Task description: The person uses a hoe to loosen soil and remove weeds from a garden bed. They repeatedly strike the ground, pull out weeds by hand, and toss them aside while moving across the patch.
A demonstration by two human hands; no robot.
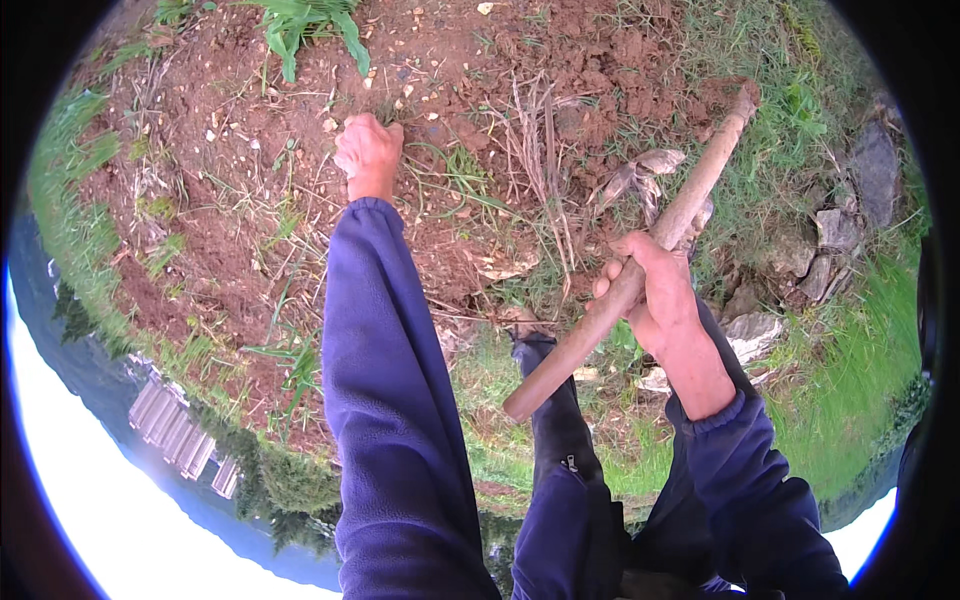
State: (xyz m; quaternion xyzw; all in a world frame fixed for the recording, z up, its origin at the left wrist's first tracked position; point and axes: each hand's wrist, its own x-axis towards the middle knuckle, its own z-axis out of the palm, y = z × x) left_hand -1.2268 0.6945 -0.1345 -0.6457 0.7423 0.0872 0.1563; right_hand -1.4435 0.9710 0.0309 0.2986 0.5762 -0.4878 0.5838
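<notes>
My right hand (664,296) grips a thick wooden handle (694,176), probably that of a hoe. The handle slants from my legs up to the far right, where its far end (742,94) meets reddish clods and grass; any tool head there is hidden by soil. My left hand (369,154) reaches down to the pebbly red soil (247,161), fingers curled under and facing away from me. A small green tuft (386,112) shows just beyond its knuckles. Whether the fingers hold any of it is hidden.
A broad-leaved green plant (311,30) grows at the far edge. Dry stalks (544,157) lie between my hands, and a withered husk (637,176) lies beside the handle. Rough stones (836,229) border the grass on the right. My dark shoe (534,345) is below the stalks.
</notes>
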